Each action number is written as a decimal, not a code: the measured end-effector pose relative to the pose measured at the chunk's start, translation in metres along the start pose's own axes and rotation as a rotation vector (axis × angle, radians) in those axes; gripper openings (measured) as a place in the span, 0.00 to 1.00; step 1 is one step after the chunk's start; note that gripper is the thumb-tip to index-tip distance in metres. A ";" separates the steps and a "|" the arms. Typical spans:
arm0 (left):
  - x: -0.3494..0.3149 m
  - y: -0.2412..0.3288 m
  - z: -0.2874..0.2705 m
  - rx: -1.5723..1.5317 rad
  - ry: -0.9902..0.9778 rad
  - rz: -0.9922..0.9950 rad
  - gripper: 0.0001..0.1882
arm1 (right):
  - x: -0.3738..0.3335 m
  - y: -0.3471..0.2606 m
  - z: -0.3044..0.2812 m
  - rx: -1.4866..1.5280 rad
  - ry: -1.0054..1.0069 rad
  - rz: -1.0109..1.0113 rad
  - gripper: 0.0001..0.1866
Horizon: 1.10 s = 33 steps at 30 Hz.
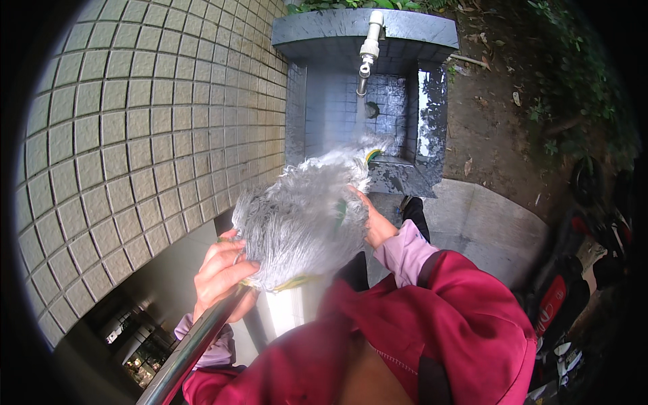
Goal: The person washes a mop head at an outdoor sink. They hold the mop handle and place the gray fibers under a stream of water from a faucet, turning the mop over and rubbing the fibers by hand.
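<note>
Outdoor tiled wash basin (432, 101), upper centre, tap (369, 47) running. Left hand (219, 273) grips the mop handle (192, 347); right hand (374, 223) spreads the grey mop head (300, 216) mid-frame. Judgement: hold the strands directly under the stream.

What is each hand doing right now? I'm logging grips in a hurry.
Left hand: closed around the metal mop handle at the base of the mop head.
Right hand: open, pressed against the mop head.
</note>
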State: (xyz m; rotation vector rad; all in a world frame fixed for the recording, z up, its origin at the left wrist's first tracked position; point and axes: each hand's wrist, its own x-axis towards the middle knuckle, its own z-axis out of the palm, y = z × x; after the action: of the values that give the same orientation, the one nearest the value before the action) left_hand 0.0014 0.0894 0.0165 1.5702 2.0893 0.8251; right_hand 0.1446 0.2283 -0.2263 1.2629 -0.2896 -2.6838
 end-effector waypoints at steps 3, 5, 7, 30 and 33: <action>0.000 0.003 0.002 0.000 0.000 -0.031 0.16 | 0.010 0.006 -0.016 0.006 0.038 -0.035 0.12; 0.001 0.002 0.003 0.002 -0.005 -0.035 0.16 | 0.003 0.003 -0.007 -0.007 0.076 -0.062 0.12; 0.002 0.003 0.005 -0.014 -0.003 -0.036 0.16 | -0.009 -0.004 0.003 -0.022 0.083 -0.031 0.12; -0.010 0.011 0.005 0.065 0.011 -0.032 0.15 | 0.059 0.019 -0.045 0.011 -0.084 -0.004 0.13; -0.012 0.015 -0.005 0.091 0.000 -0.064 0.14 | 0.073 0.022 -0.040 -0.049 -0.124 -0.066 0.12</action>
State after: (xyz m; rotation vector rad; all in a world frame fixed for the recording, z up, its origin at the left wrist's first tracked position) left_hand 0.0125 0.0797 0.0293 1.5402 2.1927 0.7172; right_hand 0.1312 0.1865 -0.3005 1.1138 -0.1991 -2.8125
